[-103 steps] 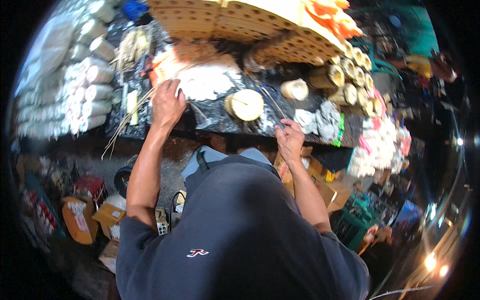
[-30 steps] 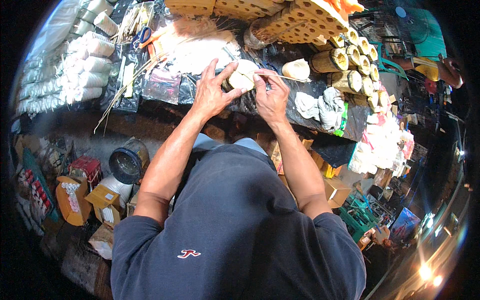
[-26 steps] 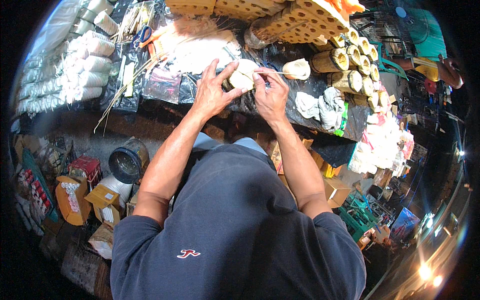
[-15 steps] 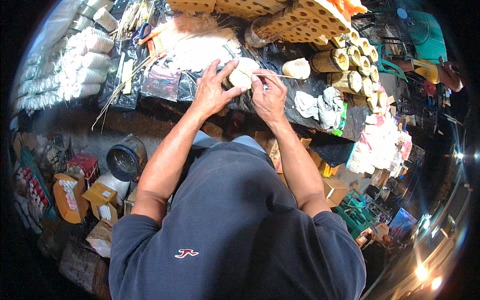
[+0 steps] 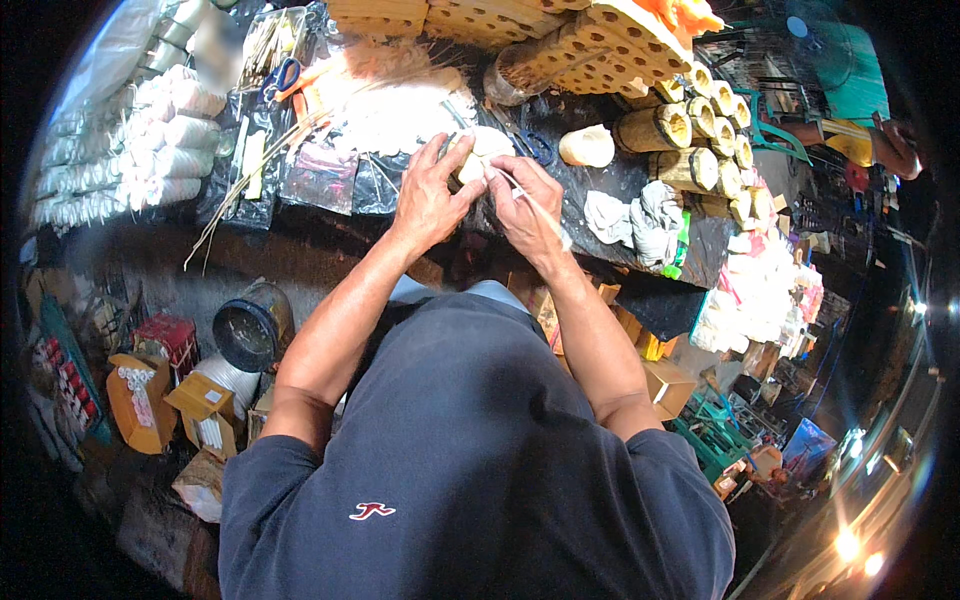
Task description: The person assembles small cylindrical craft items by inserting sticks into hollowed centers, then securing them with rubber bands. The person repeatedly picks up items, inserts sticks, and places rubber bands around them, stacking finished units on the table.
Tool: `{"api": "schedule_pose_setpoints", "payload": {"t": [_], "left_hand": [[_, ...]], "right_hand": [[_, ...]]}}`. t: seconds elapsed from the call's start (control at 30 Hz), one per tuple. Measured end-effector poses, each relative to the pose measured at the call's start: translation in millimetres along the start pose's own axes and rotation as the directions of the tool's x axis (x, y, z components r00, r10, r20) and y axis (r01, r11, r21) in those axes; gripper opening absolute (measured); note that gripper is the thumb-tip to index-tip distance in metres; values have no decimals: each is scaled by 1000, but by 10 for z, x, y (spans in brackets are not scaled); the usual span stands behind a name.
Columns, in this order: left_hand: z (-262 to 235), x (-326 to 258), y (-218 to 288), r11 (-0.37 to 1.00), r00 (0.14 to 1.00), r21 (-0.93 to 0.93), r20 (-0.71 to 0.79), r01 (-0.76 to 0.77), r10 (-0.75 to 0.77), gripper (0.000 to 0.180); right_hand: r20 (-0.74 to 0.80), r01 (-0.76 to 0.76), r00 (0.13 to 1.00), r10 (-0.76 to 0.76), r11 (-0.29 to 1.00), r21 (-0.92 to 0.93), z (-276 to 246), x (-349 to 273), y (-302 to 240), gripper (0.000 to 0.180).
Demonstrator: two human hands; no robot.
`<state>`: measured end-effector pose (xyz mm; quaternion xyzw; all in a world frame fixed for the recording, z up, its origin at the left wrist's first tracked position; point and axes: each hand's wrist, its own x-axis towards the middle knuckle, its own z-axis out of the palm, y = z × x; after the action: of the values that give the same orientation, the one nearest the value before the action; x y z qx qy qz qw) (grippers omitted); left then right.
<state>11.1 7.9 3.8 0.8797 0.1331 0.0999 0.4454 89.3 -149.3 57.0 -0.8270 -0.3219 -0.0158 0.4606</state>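
At the table's near edge my left hand (image 5: 432, 196) is closed round a pale, cream-coloured rounded piece (image 5: 468, 172), its fingers on the far side and thumb on the near side. My right hand (image 5: 528, 208) is closed close to that piece, its fingertips against it. A thin pale strip or stick (image 5: 520, 188) is pinched in the right fingers and lies back across that hand. White material (image 5: 490, 142) sits just beyond the hands. To the right stands a second cream piece (image 5: 587, 146), short and rounded, touched by neither hand.
Bamboo tubes (image 5: 655, 128) are stacked at the right, below yellow blocks full of holes (image 5: 610, 45). A crumpled grey cloth (image 5: 655, 222) lies nearer. Blue-handled scissors (image 5: 285, 75), long thin sticks (image 5: 240, 190) and white spools (image 5: 185, 150) are at the left.
My right hand has turned and moved slightly left and nearer; the thin stick that pointed right now lies back across the hand. The left hand has shifted slightly nearer, still gripping the cream piece.
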Motion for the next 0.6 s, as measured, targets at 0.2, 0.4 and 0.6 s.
{"api": "schedule_pose_setpoints", "payload": {"t": [0.2, 0.4, 0.6], "left_hand": [[-90, 28, 121, 998, 997, -14, 28, 68, -68, 73], [-69, 0, 65, 993, 997, -86, 32, 77, -75, 75], [-42, -12, 97, 994, 996, -73, 22, 86, -84, 75]], "right_hand": [[75, 20, 997, -15, 998, -62, -24, 107, 67, 16], [174, -173, 966, 189, 979, -105, -62, 235, -97, 19], [113, -170, 980, 165, 985, 32, -146, 146, -118, 15]]}}
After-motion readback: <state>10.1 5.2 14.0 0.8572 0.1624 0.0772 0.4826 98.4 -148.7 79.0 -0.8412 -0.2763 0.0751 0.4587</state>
